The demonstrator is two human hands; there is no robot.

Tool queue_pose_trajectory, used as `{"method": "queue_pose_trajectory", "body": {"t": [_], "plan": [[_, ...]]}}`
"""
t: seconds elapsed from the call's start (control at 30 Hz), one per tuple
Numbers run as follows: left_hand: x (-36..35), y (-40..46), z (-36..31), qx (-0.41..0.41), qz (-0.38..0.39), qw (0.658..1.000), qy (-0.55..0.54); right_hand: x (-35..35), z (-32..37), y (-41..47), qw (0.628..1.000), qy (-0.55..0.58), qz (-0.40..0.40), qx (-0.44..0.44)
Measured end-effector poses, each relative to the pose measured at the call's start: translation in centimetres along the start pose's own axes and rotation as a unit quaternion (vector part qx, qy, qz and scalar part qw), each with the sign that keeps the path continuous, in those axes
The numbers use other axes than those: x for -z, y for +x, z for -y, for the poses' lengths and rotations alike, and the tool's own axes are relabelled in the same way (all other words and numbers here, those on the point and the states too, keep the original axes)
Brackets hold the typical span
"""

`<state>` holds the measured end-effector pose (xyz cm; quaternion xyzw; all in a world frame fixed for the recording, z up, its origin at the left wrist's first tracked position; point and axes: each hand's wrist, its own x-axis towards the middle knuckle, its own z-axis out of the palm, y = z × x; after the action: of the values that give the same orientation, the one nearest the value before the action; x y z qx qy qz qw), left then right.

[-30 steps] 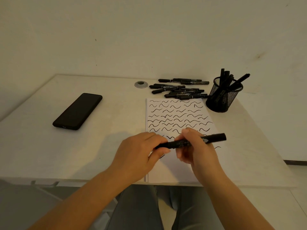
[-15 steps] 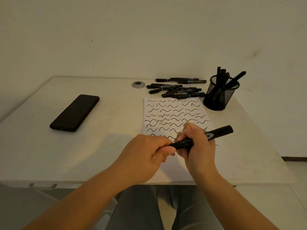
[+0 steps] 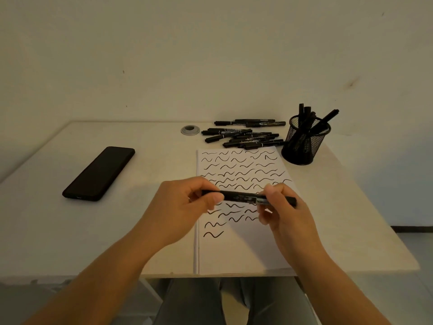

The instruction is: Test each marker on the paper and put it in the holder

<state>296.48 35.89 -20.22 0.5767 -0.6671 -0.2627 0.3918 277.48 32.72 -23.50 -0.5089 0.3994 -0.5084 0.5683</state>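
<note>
I see the paper (image 3: 243, 249) running to the table's (image 3: 140, 174) near edge. A phone (image 3: 99, 173) lies left; loose markers (image 3: 243, 137) and the mesh holder (image 3: 304, 141) sit beyond. Both my hands pinch one marker (image 3: 241, 197) level above the paper: left hand (image 3: 185, 207) on one end, right hand (image 3: 285, 212) on the other.

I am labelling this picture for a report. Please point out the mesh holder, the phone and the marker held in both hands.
mesh holder (image 3: 304, 146): head view, on its front mesh wall.
phone (image 3: 99, 173): head view, on the middle of its dark face.
marker (image 3: 239, 197): head view, on the barrel between the two hands.
</note>
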Motion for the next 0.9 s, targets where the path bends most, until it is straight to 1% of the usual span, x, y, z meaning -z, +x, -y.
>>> {"method": "queue_pose_trajectory", "body": {"t": [0.07,0.13,0.2,0.27,0.37,0.43,0.53,0.6,0.7,0.77,0.83,0.9], "plan": [[0.2,0.6,0.2,0.013,-0.036,0.999,-0.018,0.7,0.2,0.4,0.997,-0.068,0.002,0.031],[0.2,1.4,0.2,0.024,-0.054,0.998,-0.029,1.0,0.6,0.8,0.981,-0.173,0.016,0.089],[0.0,2.2,-0.1,0.021,-0.055,0.998,-0.016,0.9,1.0,1.3,0.955,-0.26,0.039,0.134],[-0.5,2.9,-0.7,0.007,-0.049,0.999,0.007,0.8,1.3,1.9,0.931,-0.319,0.052,0.168],[-1.5,4.0,-1.8,-0.027,-0.044,0.997,0.05,0.8,2.0,2.8,0.871,-0.424,0.047,0.245],[-2.1,4.8,-2.4,-0.049,-0.043,0.996,0.067,0.9,2.5,3.4,0.845,-0.469,0.052,0.253],[-2.8,6.1,-3.1,-0.076,-0.033,0.993,0.078,1.5,2.8,4.5,0.827,-0.503,0.047,0.247],[-3.0,7.1,-3.2,-0.081,-0.032,0.993,0.08,2.4,3.3,5.8,0.833,-0.502,0.027,0.231],[-3.0,9.9,-2.6,-0.05,-0.011,0.991,0.122,4.4,5.0,8.1,0.879,-0.432,-0.051,0.198],[-2.8,12.3,-1.4,-0.017,0.006,0.986,0.163,6.0,6.4,9.5,0.905,-0.357,-0.107,0.204],[-2.6,14.7,0.0,0.017,0.017,0.98,0.199,7.3,7.8,10.8,0.913,-0.304,-0.152,0.226],[-2.2,16.9,1.3,0.048,0.023,0.974,0.22,8.1,8.8,11.9,0.912,-0.273,-0.186,0.244]]}}
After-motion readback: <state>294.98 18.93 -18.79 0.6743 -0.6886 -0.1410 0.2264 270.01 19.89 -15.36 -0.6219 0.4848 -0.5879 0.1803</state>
